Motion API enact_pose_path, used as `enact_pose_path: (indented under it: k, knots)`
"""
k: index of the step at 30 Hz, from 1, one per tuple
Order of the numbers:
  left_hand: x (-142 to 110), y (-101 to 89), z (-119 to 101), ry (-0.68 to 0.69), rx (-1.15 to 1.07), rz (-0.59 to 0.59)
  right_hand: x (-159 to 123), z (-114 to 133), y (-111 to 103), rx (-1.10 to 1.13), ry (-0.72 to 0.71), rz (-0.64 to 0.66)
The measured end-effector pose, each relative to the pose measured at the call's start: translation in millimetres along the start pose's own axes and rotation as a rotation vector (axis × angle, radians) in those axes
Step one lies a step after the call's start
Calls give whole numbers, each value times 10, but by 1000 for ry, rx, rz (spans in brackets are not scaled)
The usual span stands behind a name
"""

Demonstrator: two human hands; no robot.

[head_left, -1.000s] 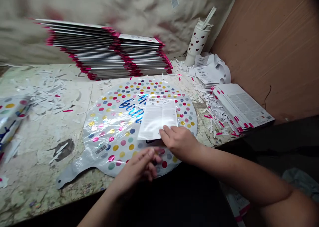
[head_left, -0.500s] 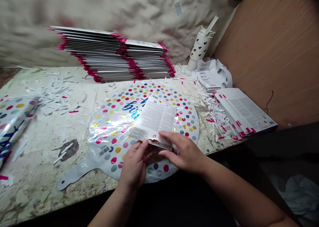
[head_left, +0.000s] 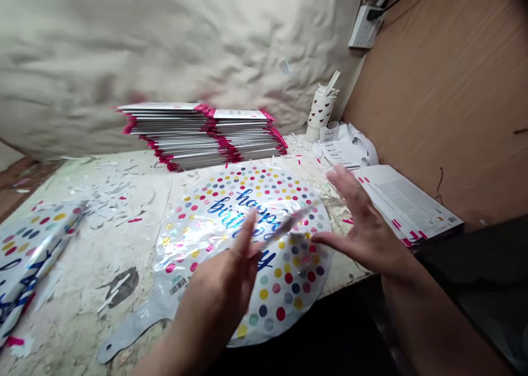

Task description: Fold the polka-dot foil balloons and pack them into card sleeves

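The left hand (head_left: 220,280) pinches what looks like a thin sheet (head_left: 289,226), blurred from here, tilted over the dotted foil balloon (head_left: 284,288) lying flat on the bench (head_left: 142,227). Further right, the right hand (head_left: 369,233) is spread, empty.

1 heart-patterned tumbler (head_left: 320,113) stands below 1 white power socket (head_left: 364,28).
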State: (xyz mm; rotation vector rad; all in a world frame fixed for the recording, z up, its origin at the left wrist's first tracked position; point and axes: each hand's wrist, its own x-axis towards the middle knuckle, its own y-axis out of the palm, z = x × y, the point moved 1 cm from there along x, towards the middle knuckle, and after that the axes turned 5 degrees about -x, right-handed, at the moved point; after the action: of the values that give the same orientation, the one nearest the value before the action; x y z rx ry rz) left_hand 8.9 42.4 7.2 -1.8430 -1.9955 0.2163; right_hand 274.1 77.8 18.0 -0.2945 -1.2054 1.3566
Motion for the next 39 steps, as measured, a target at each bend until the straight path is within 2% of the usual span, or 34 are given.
enact_pose_path:
  k: [2, 3, 5, 6, 8, 10, 11, 13, 14, 16, 18, 20, 23, 26, 28, 30, 31, 32, 33, 35, 36, 37, 38, 39]
  knots:
    - [110, 0, -224, 133, -111, 46, 72, 91, 16, 301, -101, 61]
    - [155, 21, -297, 170, -212, 39, 103, 111, 63, 459, -83, 53]
    - [229, 99, -356, 188, -373, 15, 157, 70, 198, 743, 54, -48]
    - [266, 147, -352, 188, -387, 2, 181, 11, 269, 854, 131, -113]
    - [385, 232, -329, 252, -266, -80, 228, -155, 386, 1001, 225, -192]
    - [631, 294, -339, 465, -50, -176, 263, -342, 459, 1035, 308, -223]
    - [819, 327, -359, 601, 63, -183, 268, -425, 484, 1019, 359, -240]
    - [1317, 416, -396, 826, 316, -82, 242, -541, 530, 958, 452, -245]
    - [1608, 473, -399, 870, 447, -9, 208, -573, 557, 926, 482, -208]
    - [2191, 588, -350, 837, 715, 113, 102, -605, 613, 856, 499, -95]
    - [2678, 661, -233, 783, 794, 151, -35, -643, 650, 751, 505, 7]
    - [3017, 657, -65, 716, 840, 164, -170, -711, 649, 633, 519, 47]
    - [3301, 518, 171, 607, 890, 161, -309, -799, 585, 465, 540, 66]
    - [3392, 371, 246, 513, 909, 115, -363, -731, 512, 314, 473, 131]
    - [3291, 352, 190, 498, 906, 34, -389, -570, 504, 231, 295, 264]
    - [2971, 407, 101, 499, 836, 59, -444, -357, 546, 171, -3, 446]
    - [2714, 450, 65, 500, 774, 124, -487, -252, 584, 145, -163, 534]
    - [2396, 498, 47, 460, 681, 299, -534, -159, 629, 125, -305, 605]
    - [2027, 531, 42, 438, 652, 409, -581, -84, 677, 116, -405, 646]
    - [1218, 539, 68, 407, 591, 583, -656, 2, 762, 149, -454, 645]
    - [817, 520, 91, 403, 520, 766, -680, 15, 791, 194, -415, 613]
    - [457, 478, 115, 390, 460, 893, -696, 13, 809, 242, -349, 571]
    - [159, 417, 140, 344, 434, 935, -706, -1, 816, 278, -273, 527]
    - [-69, 347, 163, 306, 407, 924, -712, -21, 812, 294, -207, 488]
